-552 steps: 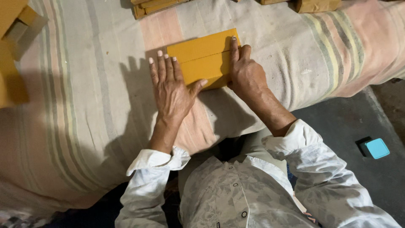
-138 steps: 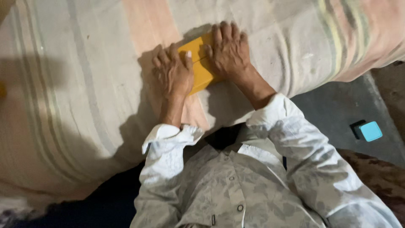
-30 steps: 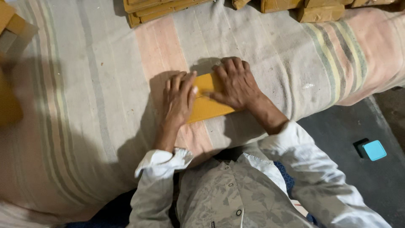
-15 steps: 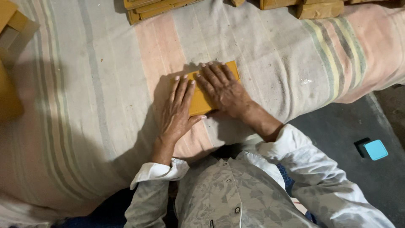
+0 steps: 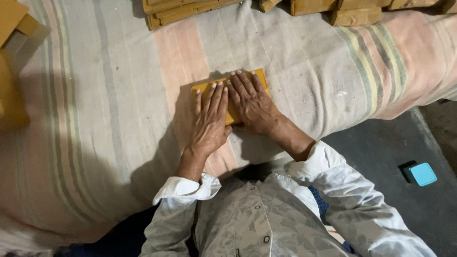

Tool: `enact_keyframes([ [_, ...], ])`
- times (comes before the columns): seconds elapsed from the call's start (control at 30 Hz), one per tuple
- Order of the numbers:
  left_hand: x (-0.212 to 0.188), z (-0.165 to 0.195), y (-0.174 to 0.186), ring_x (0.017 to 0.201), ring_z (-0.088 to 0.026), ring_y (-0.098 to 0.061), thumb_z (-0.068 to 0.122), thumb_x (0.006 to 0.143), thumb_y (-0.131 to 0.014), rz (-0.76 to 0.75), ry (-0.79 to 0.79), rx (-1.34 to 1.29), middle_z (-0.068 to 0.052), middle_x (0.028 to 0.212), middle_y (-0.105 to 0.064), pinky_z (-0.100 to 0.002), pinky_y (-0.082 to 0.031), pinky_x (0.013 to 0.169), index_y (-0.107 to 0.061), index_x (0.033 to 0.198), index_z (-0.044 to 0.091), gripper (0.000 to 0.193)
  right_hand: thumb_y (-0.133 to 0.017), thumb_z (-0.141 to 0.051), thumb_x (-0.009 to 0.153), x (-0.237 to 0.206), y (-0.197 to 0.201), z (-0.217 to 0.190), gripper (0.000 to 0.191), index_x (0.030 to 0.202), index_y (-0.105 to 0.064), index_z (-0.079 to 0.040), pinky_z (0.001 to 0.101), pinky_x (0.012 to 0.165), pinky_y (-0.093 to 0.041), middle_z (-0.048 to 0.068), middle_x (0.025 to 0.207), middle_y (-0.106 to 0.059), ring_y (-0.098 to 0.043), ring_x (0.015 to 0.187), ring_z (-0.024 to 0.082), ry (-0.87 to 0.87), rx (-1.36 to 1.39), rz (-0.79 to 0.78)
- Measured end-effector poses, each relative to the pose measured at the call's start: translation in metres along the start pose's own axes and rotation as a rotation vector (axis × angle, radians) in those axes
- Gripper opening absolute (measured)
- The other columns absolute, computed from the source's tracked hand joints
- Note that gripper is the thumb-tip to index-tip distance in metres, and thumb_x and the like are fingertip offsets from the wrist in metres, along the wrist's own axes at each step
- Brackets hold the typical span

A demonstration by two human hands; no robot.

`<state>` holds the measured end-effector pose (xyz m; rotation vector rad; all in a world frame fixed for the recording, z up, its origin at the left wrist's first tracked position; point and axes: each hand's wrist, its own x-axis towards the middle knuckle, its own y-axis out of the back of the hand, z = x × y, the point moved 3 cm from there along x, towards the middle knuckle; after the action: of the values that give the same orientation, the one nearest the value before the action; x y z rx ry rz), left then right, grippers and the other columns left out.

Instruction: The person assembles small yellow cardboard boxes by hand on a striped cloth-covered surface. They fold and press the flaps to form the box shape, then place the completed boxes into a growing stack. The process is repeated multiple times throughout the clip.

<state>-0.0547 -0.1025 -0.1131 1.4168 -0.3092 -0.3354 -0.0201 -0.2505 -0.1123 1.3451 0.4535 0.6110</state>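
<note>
Both hands were flat on a yellow folded paper piece (image 5: 247, 80), a smallish rectangle with crisp straight edges that looked like thin card or stiff paper. It lay on a striped blanket (image 5: 95, 119) covering the surface, about halfway along it and closer to the near edge than the far one.

The left hand (image 5: 210, 119) lay palm down, fingers stretched out straight and close together, covering the left part of the yellow piece with the fingertips almost at its far edge. The right hand (image 5: 251, 101) was the same deal, palm down and fingers extended, pressing on the right part, its side just touching the left hand. Neither hand was curled around anything, just open and pressing flat.

The blanket looked coarse and woven, sort of worn, with broad faded bands of pink and cream and thinner grey, green and yellow stripes. It sagged softly over the near edge.

Along the far edge sat some brownish flat bundles (image 5: 188, 10) and blocky packets (image 5: 354, 14), cardboard coloured, with squared corners. At the far left corner there was another yellow cardboard shape (image 5: 14, 16), partly out of frame.

Down on the dark floor (image 5: 381, 157) to the right sat a small turquoise box (image 5: 423, 173) with rounded corners, smooth looking, well apart from everything else. The sleeves (image 5: 342, 190) were a pale, patterned cloth.
</note>
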Motion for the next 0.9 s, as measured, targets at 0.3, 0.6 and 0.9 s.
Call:
enact_keyframes([
  [0.3,-0.026,-0.026,-0.004,0.152,-0.037,-0.009,0.065,0.089,-0.057,0.227,-0.042,-0.138,-0.021,0.164,-0.015,-0.056,-0.002,0.121,-0.024,0.154,-0.003,0.100,-0.062,-0.069,0.079,-0.038,0.011,0.044,0.111,0.156,-0.023,0.000,0.0543,0.121,-0.007,0.023,0.163,-0.021,-0.012,0.151,0.040,-0.055,0.462,0.052],
  [0.6,0.054,-0.009,-0.003,0.143,-0.041,-0.035,0.040,0.102,-0.036,0.233,0.203,-0.113,-0.023,0.150,-0.045,-0.066,-0.007,0.117,-0.048,0.149,0.010,0.057,-0.044,-0.045,0.104,-0.021,-0.006,0.007,0.074,0.156,-0.033,0.007,0.0591,0.126,-0.010,0.031,0.164,-0.028,-0.020,0.154,0.048,-0.292,0.269,0.203],
  [0.9,0.091,-0.014,-0.001,0.120,-0.037,-0.061,0.046,0.110,-0.031,0.065,0.244,-0.205,-0.019,0.125,-0.068,-0.055,-0.040,0.110,-0.069,0.117,0.007,0.055,-0.046,-0.039,0.102,-0.022,-0.004,0.005,0.072,0.158,-0.033,0.004,0.0592,0.122,-0.019,0.026,0.166,-0.025,-0.019,0.155,0.042,-0.368,0.376,0.186],
])
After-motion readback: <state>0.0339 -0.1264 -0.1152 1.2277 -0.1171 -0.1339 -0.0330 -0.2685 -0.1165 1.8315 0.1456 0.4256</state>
